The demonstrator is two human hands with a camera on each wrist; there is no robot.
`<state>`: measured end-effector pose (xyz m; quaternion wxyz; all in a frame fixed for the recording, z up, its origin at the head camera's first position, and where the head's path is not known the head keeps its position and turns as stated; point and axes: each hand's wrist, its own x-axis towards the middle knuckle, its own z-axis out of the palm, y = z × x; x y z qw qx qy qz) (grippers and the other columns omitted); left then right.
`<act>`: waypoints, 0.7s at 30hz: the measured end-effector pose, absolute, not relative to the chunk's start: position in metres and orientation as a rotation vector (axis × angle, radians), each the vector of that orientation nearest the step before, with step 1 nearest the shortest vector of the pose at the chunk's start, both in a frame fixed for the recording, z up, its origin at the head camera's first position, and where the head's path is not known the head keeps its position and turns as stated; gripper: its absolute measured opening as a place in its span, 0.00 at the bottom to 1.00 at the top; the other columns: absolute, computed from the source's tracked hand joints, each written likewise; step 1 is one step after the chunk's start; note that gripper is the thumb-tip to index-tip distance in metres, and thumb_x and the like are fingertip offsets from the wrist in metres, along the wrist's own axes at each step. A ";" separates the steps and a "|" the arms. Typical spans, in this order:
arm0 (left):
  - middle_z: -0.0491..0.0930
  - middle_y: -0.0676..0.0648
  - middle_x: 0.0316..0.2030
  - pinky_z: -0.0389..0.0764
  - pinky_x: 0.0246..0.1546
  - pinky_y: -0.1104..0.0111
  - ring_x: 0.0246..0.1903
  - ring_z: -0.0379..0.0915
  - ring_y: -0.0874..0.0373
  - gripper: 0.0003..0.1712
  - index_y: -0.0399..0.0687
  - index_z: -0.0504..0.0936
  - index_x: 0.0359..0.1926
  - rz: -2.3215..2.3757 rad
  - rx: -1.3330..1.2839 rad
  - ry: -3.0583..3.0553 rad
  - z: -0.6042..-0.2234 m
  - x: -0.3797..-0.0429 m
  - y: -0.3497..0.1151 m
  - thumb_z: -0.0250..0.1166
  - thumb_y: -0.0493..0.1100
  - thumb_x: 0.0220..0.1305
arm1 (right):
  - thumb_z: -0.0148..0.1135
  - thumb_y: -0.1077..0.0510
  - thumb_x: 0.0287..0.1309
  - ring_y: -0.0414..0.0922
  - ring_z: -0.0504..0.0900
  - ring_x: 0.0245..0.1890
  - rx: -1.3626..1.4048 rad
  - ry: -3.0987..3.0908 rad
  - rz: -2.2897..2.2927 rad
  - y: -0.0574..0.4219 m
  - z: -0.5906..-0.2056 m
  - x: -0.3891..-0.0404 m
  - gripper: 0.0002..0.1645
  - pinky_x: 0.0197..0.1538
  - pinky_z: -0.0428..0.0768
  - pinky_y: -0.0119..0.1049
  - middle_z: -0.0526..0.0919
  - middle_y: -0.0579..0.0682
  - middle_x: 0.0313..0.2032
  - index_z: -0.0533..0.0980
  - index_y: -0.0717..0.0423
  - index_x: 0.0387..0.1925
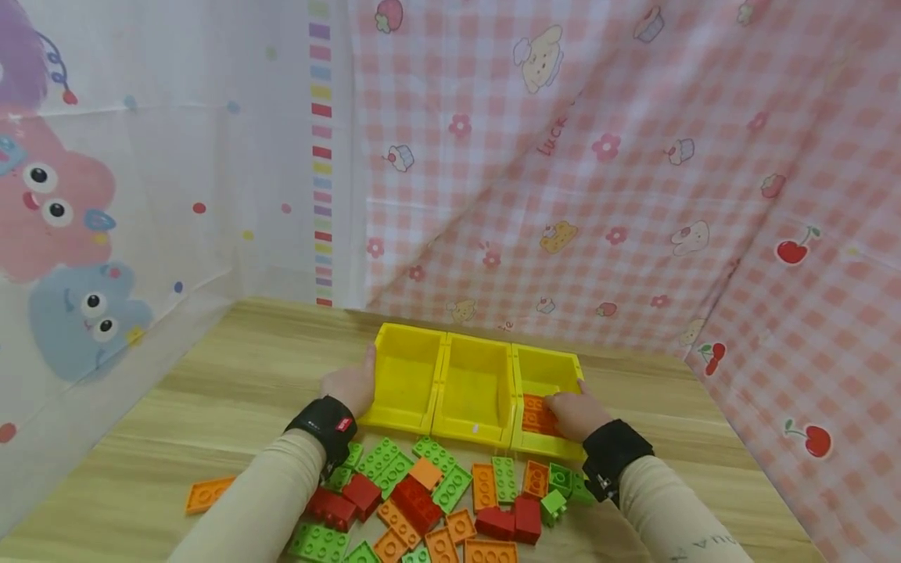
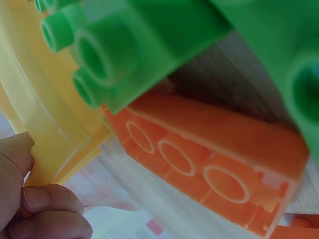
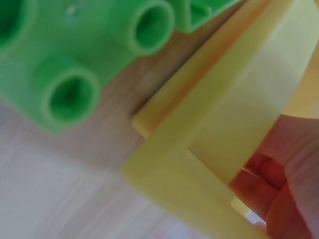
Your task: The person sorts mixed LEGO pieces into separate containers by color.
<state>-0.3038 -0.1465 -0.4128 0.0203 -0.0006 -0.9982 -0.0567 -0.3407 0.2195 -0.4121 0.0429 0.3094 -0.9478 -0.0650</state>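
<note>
Three yellow storage bins (image 1: 473, 389) stand side by side, joined in a row on the table. My left hand (image 1: 350, 387) grips the outer wall of the left bin; in the left wrist view its fingers (image 2: 50, 211) curl against the yellow rim (image 2: 55, 144). On the other end, my right hand (image 1: 579, 410) holds the right bin's outer wall (image 3: 239, 114), with fingers curled at its outside. Orange bricks (image 1: 535, 414) lie inside the right bin, partly hidden by that hand. The left and middle bins hold no bricks that I can see.
Loose toy bricks are spread in front of the bins: green bricks (image 1: 383, 461), red bricks (image 1: 417, 504) and orange bricks (image 1: 397, 524). One orange brick (image 1: 207, 494) lies apart at the left. Behind the table hangs a pink checked cloth (image 1: 493, 195).
</note>
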 end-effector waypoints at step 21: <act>0.68 0.46 0.13 0.71 0.18 0.58 0.15 0.67 0.53 0.33 0.38 0.48 0.71 -0.188 -0.070 -3.082 -0.415 -0.302 -0.147 0.47 0.37 0.69 | 0.67 0.63 0.49 0.43 0.80 0.34 1.152 -2.837 0.175 0.249 -0.382 -0.248 0.11 0.37 0.77 0.40 0.83 0.48 0.35 0.80 0.57 0.38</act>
